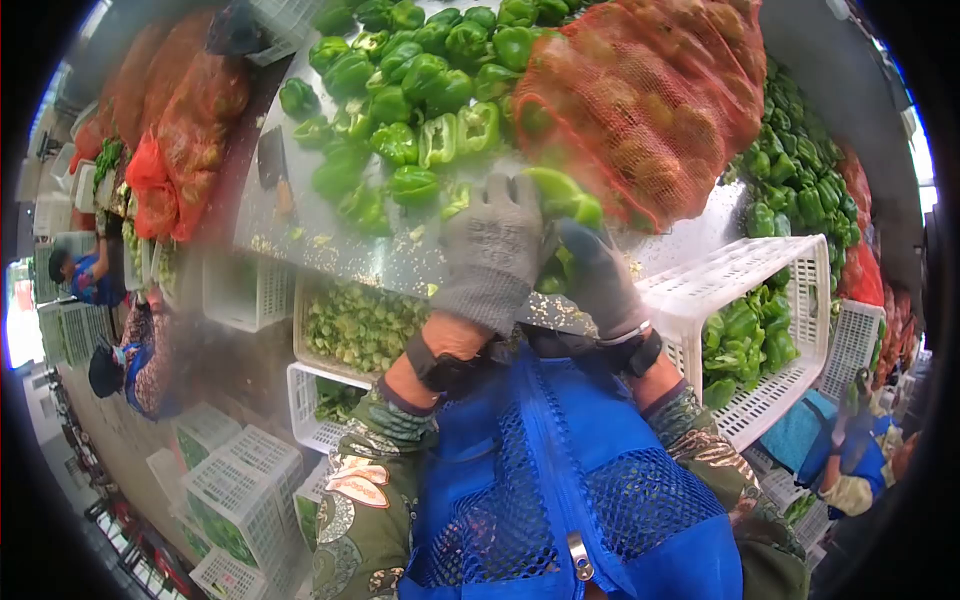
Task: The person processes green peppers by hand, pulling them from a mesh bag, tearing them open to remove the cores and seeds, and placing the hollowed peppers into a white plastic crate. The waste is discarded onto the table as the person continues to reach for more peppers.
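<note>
Both hands wear grey gloves at the table's front edge. My left hand (492, 240) lies back up, its fingers pressed together beside a piece of green pepper; what is under its palm is hidden. My right hand (592, 275) curls around a green pepper (556, 272), and a light green pepper piece (562, 195) shows just above its fingers. Past the hands, a pile of green peppers (425, 82) covers the metal table (262, 212), with a halved pepper (438, 141) showing its pale inside. Seeds are scattered on the metal.
A red mesh sack (645, 110) stands on the table behind my right hand. White crates with peppers (745, 345) and pepper cores (365, 325) sit at the front edge. Other people (140, 360) are at the far left and lower right. Stacked crates (245, 490) stand lower left.
</note>
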The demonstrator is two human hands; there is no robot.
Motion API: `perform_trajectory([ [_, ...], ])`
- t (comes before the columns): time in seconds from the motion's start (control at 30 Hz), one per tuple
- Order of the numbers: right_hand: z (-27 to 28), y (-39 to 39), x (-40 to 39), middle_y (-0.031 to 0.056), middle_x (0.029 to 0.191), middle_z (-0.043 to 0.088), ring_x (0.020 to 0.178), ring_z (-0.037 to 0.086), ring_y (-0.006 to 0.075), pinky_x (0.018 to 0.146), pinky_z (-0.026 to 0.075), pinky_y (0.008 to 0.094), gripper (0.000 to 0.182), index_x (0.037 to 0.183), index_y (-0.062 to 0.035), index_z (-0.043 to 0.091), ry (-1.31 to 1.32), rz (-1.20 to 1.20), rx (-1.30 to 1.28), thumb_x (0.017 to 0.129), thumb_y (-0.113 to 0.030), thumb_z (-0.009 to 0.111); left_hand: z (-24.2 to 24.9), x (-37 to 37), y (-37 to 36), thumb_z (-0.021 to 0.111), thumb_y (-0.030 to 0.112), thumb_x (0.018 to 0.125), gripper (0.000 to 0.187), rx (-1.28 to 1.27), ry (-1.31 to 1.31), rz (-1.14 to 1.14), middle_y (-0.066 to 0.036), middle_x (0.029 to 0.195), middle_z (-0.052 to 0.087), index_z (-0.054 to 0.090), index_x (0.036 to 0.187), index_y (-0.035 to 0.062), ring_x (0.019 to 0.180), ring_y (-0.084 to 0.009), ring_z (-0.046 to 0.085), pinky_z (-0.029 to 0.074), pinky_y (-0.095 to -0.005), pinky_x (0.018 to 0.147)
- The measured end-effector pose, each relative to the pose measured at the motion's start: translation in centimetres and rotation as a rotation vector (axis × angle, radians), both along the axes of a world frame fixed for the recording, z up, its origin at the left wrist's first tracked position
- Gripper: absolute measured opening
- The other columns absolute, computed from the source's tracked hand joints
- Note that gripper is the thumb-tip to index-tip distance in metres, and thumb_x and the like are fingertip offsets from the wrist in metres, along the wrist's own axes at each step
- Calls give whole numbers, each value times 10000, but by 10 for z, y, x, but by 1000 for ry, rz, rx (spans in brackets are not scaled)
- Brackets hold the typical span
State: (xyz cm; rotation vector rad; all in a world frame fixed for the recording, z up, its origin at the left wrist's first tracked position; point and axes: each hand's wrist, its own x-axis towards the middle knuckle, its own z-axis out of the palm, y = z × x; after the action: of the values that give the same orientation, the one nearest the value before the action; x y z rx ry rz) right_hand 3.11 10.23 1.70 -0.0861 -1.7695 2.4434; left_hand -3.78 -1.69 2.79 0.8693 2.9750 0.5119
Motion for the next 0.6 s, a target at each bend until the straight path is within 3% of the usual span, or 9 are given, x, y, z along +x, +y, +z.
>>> perform_trajectory([
  [0.1, -5, -18, -3, 56, 1193, 561, 1084, 527, 152, 941, 416, 285, 502, 1332, -38, 468, -99, -45, 45, 888, -225, 609, -13, 2, -11, 757, 268, 679, 529, 10, -70, 41, -145, 1025, 540, 479, 1087, 78, 864, -319, 622, 506, -460, 698],
  [0.13, -7, -22, -1, 58, 1194, 561, 1082, 529, 153, 942, 419, 286, 490, 1333, -42, 468, -202, -52, -94, 895, -217, 602, -14, -2, -18, 731, 238, 754, 468, 23, -56, -14, -112, 998, 583, 510, 1118, 45, 792, -280, 634, 512, -427, 664],
  [0.23, -4, -28, 5, 85, 1200, 573, 1087, 567, 196, 943, 464, 333, 451, 1323, -60, 472, -256, -65, -436, 951, -308, 534, -46, -24, -39, 695, 201, 837, 351, 649, -580, -43, -58, 888, 636, 568, 1115, 27, 684, -171, 612, 510, -330, 612],
  [0.27, -13, -26, 6, 91, 1201, 577, 1090, 575, 210, 943, 475, 352, 459, 1318, -62, 475, -213, -41, -624, 959, -345, 519, -25, -31, -44, 649, 189, 897, 267, 1121, -1014, 52, -20, 778, 650, 617, 1103, 23, 625, -68, 552, 453, -216, 540],
  [0.3, -21, -24, 9, 98, 1202, 580, 1092, 584, 224, 942, 485, 370, 470, 1314, -65, 478, -169, -20, -810, 967, -382, 503, -10, -33, -47, 641, 190, 900, 245, 1360, -1123, 135, -1, 743, 638, 628, 1083, 28, 608, -22, 515, 382, -164, 493],
  [0.4, -19, -18, 5, 123, 1221, 579, 1113, 583, 255, 951, 486, 425, 547, 1308, -71, 483, -30, 95, -749, 962, -493, 469, 27, -19, -59, 611, 212, 925, 216, 1113, -945, 69, 35, 746, 615, 628, 1052, 38, 560, -5, 456, 336, -147, 471],
  [0.5, -10, -31, 6, 117, 1260, 558, 1124, 577, 254, 976, 468, 429, 561, 1326, -74, 466, -33, 117, -683, 962, -500, 467, 3, -11, -36, 649, 220, 859, 309, 496, 66, -369, -114, 880, 647, 553, 1110, 67, 656, -262, 635, 497, -388, 570],
  [0.53, -8, -38, 5, 113, 1277, 549, 1126, 575, 253, 985, 461, 428, 565, 1333, -75, 458, -62, 79, -650, 963, -502, 466, 10, -7, -28, 659, 186, 803, 362, 299, -81, -285, -173, 940, 621, 504, 1109, 72, 767, -374, 640, 505, -482, 654],
  [0.6, -6, -45, 3, 109, 1290, 539, 1130, 572, 252, 991, 457, 424, 561, 1334, -79, 454, -107, 44, -650, 965, -501, 463, 16, -12, -21, 670, 172, 780, 370, 153, -49, -304, -160, 898, 619, 491, 1088, 73, 769, -373, 642, 506, -481, 650],
])
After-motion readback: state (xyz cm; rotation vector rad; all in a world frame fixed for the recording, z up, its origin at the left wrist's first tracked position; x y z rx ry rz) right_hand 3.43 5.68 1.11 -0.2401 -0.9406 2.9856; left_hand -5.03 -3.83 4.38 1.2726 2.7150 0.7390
